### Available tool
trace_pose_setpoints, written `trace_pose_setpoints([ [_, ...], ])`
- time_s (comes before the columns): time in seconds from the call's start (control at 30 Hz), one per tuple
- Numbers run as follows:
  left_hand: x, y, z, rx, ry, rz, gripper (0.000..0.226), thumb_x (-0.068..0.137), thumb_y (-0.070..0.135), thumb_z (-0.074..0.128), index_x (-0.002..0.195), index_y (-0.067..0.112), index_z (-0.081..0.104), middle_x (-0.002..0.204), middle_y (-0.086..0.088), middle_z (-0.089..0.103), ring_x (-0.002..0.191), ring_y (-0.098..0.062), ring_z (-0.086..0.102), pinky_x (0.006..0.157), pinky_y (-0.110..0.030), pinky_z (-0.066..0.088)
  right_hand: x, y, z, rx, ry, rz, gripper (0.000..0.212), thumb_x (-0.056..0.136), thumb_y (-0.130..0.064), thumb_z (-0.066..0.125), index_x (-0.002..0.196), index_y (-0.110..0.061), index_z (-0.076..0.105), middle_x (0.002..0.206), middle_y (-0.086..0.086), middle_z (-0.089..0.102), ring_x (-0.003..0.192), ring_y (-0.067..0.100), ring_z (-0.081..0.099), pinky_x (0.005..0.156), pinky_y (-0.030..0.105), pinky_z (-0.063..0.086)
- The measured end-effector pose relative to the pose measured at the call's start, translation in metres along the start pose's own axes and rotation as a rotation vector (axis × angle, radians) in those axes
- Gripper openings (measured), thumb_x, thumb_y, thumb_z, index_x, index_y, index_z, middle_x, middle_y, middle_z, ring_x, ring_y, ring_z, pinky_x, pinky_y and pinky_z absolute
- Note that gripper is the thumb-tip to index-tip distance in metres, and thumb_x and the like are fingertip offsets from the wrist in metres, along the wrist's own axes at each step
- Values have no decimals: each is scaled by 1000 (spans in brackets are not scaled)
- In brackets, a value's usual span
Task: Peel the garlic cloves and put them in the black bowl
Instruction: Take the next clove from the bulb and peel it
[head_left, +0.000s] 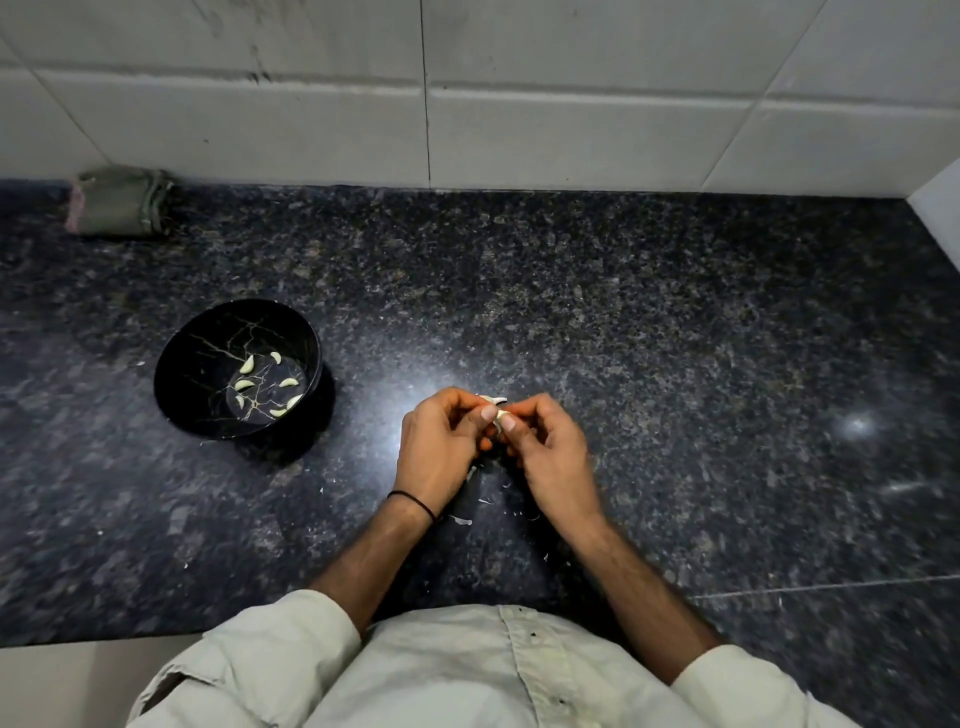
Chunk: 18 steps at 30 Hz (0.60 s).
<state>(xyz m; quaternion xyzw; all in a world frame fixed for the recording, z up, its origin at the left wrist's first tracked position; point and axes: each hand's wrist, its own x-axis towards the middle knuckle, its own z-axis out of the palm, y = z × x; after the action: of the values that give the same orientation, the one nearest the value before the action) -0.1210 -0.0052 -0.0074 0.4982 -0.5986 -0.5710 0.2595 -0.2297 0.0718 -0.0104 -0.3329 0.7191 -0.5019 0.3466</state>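
A black bowl (176, 364) with thin gold veins stands on the dark granite counter, left of my hands. Several peeled garlic cloves (247, 365) lie on its bottom. My left hand (441, 447) and my right hand (550, 452) meet above the counter's middle. Both pinch one small garlic clove (500, 410) between thumbs and fingertips, with pale skin curling off it. Most of the clove is hidden by my fingers.
Bits of white garlic skin (461, 520) are scattered on the counter (675, 338) under and around my wrists. A folded green cloth (119, 201) lies at the back left against the tiled wall (467, 104). The counter's front edge runs at the lower left.
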Motion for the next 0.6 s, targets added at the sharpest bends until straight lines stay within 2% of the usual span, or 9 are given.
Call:
trace_pose_setpoints([
  [0.07,-2,0,1,100,26,32,12,93,18,67,82,22,68,67,3,72,62,-12,70,61,-25,54,0,0,1,-27,12,-2,3,96,-20,62,94,-22,63,87,0,73,82,18,70,76,44,58],
  [0.13,-3,2,1,211,52,54,11,93,18,66,83,20,66,69,9,69,66,-7,68,59,-13,46,0,-2,1,-21,-8,-2,3,96,-17,62,95,-19,64,88,-1,72,83,17,69,77,40,58],
  [0.23,-4,4,1,275,71,97,12,93,12,64,81,14,63,67,13,64,65,-3,60,57,-15,43,-1,-8,2,-18,-73,4,4,97,-16,60,95,-17,63,89,-4,70,83,7,65,75,22,52],
  [0.3,-6,5,2,254,70,92,15,93,8,63,79,13,61,63,13,61,60,2,56,54,-12,39,-1,-10,4,-99,-97,-10,7,99,-13,56,96,-15,61,89,-1,68,81,5,60,71,14,46],
  [0.37,-7,4,4,214,59,57,18,93,9,63,76,14,59,64,9,63,59,1,56,56,-16,42,0,-9,6,-193,-97,-54,11,100,-11,51,92,-12,59,89,1,64,84,10,56,71,19,43],
  [0.47,-6,0,7,149,34,-7,23,94,10,61,73,18,56,65,6,65,63,-13,57,63,-33,48,1,-7,7,-329,-80,-130,19,102,-13,45,86,-9,55,86,0,57,86,18,48,75,30,38],
  [0.6,-6,1,8,133,42,-16,25,94,10,61,71,19,55,62,8,62,61,-13,54,63,-37,48,2,-7,9,-390,-40,-164,23,103,-14,43,83,-8,52,81,1,55,83,19,45,69,26,34],
])
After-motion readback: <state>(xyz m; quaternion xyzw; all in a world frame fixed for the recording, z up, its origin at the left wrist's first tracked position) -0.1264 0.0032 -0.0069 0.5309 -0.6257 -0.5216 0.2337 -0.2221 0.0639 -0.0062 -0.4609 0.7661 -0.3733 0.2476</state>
